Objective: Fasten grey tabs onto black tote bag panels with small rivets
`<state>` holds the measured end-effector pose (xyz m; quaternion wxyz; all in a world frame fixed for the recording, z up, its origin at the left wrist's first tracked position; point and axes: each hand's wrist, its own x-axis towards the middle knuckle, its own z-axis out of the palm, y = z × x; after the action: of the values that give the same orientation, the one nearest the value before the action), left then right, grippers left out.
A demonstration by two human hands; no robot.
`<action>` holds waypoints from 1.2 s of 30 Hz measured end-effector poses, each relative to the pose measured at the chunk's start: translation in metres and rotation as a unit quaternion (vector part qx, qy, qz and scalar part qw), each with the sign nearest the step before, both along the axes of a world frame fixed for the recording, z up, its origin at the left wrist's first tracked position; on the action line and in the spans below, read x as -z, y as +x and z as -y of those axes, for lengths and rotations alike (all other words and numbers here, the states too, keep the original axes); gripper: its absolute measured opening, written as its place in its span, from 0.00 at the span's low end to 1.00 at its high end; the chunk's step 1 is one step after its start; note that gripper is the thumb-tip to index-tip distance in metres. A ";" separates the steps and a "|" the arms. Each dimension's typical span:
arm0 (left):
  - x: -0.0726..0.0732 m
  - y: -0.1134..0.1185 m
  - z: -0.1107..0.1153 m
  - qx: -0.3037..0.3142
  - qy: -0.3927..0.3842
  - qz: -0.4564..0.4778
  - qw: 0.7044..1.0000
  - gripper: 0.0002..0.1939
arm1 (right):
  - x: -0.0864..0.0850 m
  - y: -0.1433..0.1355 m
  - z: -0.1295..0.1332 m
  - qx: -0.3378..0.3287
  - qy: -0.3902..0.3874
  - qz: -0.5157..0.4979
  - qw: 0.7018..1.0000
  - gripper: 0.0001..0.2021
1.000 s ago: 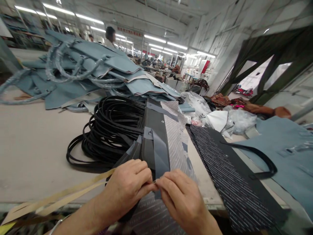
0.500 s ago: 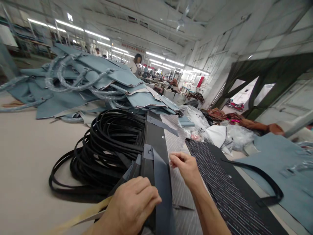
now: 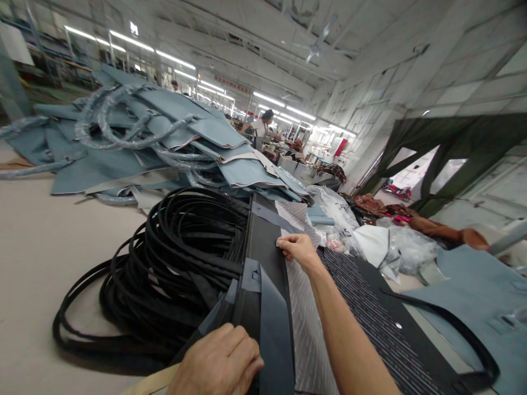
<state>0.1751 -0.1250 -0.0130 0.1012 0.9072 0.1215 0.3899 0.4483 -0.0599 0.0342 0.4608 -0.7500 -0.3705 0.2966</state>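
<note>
The grip of the right hand [image 3: 298,249] is drawn together over the black panel [image 3: 263,233], near the middle of the surface [image 3: 45,247]; that of the left hand [image 3: 218,359] is curled in at the near side, beside a grey-blue strip [image 3: 275,329]. Whether anything is pinched cannot be told. Black straps [image 3: 164,280] are looped left of the panel, and blue pieces [image 3: 218,130] are heaped farther off. Beyond, the room is lit by ceiling tubes [image 3: 268,99]; a dark green curtain [image 3: 477,131] is hung far right.

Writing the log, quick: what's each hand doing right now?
Left hand: fingers curled closed; can't tell if holding anything.
Right hand: pinched closed; what's inside can't be told.
</note>
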 end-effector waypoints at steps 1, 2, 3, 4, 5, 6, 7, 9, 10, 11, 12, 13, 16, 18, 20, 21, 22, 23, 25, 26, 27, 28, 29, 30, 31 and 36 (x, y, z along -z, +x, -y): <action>0.000 0.000 0.000 0.001 -0.002 -0.005 1.000 0.13 | 0.001 0.001 -0.002 -0.003 -0.013 0.012 1.000 0.09; 0.000 -0.001 0.000 0.000 -0.001 -0.004 1.000 0.13 | 0.002 0.003 -0.003 -0.006 -0.026 0.024 0.999 0.09; 0.000 -0.001 0.001 -0.001 -0.002 -0.005 1.000 0.13 | 0.003 0.005 -0.004 -0.007 -0.039 0.036 0.999 0.10; 0.001 0.000 0.001 -0.002 -0.004 -0.009 1.000 0.12 | 0.004 0.009 -0.005 -0.006 -0.052 0.049 0.997 0.12; 0.001 0.000 0.001 -0.004 -0.004 -0.002 1.000 0.13 | 0.004 0.013 -0.004 -0.004 -0.065 0.064 0.996 0.14; 0.002 0.001 0.002 -0.006 -0.003 0.014 1.000 0.13 | 0.005 0.018 -0.003 -0.002 -0.077 0.078 0.994 0.16; 0.002 0.001 0.002 -0.008 -0.006 0.023 1.000 0.13 | 0.005 0.022 0.000 -0.001 -0.088 0.092 0.992 0.18; 0.003 0.001 0.002 -0.006 -0.017 0.029 0.999 0.13 | 0.003 0.027 0.006 0.000 -0.099 0.122 0.988 0.18; 0.002 0.000 0.002 -0.002 -0.025 0.024 0.999 0.12 | 0.000 0.026 0.010 0.003 -0.093 0.140 0.986 0.17; 0.001 -0.001 0.002 0.004 -0.034 0.014 0.999 0.11 | -0.003 0.021 0.013 0.008 -0.077 0.161 0.984 0.16; 0.000 -0.002 0.002 0.012 -0.044 0.001 0.999 0.10 | -0.007 0.012 0.016 0.012 -0.052 0.183 0.982 0.15; -0.002 -0.003 0.003 0.017 -0.052 -0.002 0.998 0.10 | -0.011 0.000 0.019 0.012 -0.022 0.204 0.979 0.15; -0.007 -0.006 0.004 0.024 -0.078 -0.001 0.997 0.09 | -0.024 -0.052 0.026 -0.070 0.056 0.251 0.964 0.12; -0.009 -0.008 0.004 0.024 -0.099 0.001 0.995 0.08 | -0.030 -0.088 0.029 -0.178 0.076 0.316 0.929 0.12; -0.010 -0.009 0.004 0.031 -0.112 0.010 0.993 0.09 | -0.032 -0.114 0.030 -0.252 0.065 0.402 0.878 0.13; -0.011 -0.009 0.003 0.036 -0.115 0.018 0.993 0.09 | -0.032 -0.122 0.030 -0.266 0.055 0.437 0.858 0.13; -0.011 -0.010 0.003 0.042 -0.116 0.025 0.992 0.10 | -0.032 -0.127 0.030 -0.267 0.047 0.459 0.846 0.12; -0.012 -0.011 0.002 0.050 -0.118 0.031 0.991 0.11 | -0.033 -0.128 0.031 -0.264 0.047 0.473 0.839 0.11; -0.016 -0.013 0.002 0.070 -0.126 0.042 0.989 0.12 | -0.036 -0.123 0.034 -0.242 0.076 0.493 0.832 0.08; -0.019 -0.015 0.002 0.079 -0.135 0.046 0.987 0.12 | -0.040 -0.116 0.037 -0.223 0.101 0.503 0.829 0.07; -0.022 -0.017 0.003 0.085 -0.145 0.050 0.985 0.12 | -0.046 -0.107 0.043 -0.198 0.127 0.512 0.826 0.06; -0.026 -0.020 0.005 0.089 -0.153 0.061 0.982 0.11 | -0.053 -0.095 0.050 -0.169 0.150 0.519 0.825 0.06; -0.030 -0.022 0.007 0.092 -0.158 0.073 0.980 0.11 | -0.062 -0.081 0.059 -0.136 0.165 0.523 0.825 0.07; -0.033 -0.025 0.009 0.094 -0.162 0.083 0.979 0.10 | -0.071 -0.064 0.070 -0.102 0.167 0.525 0.828 0.09; -0.037 -0.028 0.010 0.093 -0.166 0.088 0.978 0.09 | -0.081 -0.045 0.083 -0.065 0.157 0.524 0.834 0.10; -0.053 -0.038 0.017 0.090 -0.158 0.087 0.980 0.10 | -0.118 0.064 0.173 0.137 0.053 0.440 0.886 0.18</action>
<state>0.1374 -0.1421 0.0399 0.2876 0.8497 0.0902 0.4325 0.5119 -0.2326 0.1526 0.3257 -0.8211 -0.4442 -0.1498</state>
